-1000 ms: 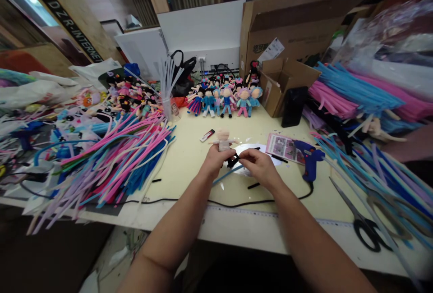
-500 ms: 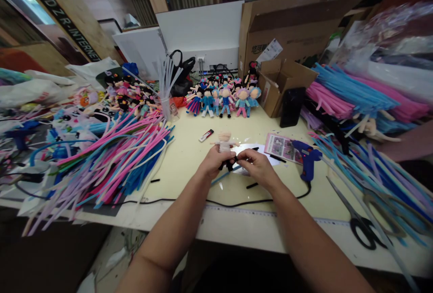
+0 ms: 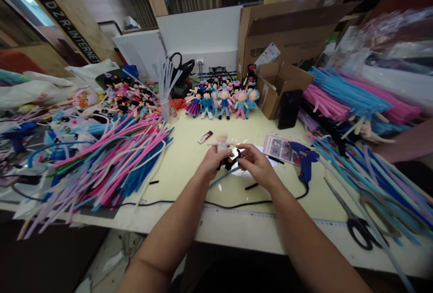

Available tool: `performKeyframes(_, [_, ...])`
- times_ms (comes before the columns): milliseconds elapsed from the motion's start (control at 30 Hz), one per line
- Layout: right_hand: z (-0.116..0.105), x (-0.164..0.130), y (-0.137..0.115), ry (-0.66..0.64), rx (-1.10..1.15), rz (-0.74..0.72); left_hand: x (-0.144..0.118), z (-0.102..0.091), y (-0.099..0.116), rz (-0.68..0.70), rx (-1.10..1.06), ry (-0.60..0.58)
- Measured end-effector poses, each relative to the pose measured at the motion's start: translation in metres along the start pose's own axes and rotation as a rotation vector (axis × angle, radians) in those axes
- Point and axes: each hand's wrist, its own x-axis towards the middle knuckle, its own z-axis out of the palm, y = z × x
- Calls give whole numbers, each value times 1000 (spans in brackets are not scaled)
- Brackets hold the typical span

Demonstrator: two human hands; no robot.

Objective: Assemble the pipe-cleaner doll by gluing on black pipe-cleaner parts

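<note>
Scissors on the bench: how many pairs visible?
2. Black-handled scissors lie near the table's front edge at right. A grey-handled pair lies just right of them among the blue pipe cleaners. More may be buried under the piles.

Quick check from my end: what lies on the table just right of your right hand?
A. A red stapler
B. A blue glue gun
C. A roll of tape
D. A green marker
B. The blue glue gun lies on the table right of the right hand, its black cord trailing toward the near edge.
</note>
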Motion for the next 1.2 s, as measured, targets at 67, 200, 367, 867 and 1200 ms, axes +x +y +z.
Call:
performKeyframes(67, [-1, 0, -2, 37, 81, 9, -1, 1, 1, -10, 27, -11])
performKeyframes(200, [-1, 0, -6, 107, 142, -10, -2, 4, -2, -17, 50, -66])
performKeyframes(367, [0, 0, -8, 198, 104, -45, -3, 6, -7, -4, -6, -135])
performKeyframes(867, [12, 2, -6, 320, 188, -12, -7, 15, -9, 89, 88, -86])
performKeyframes(1200, [6, 2, -6, 302, 216, 2, -7, 12, -8, 114, 202, -59])
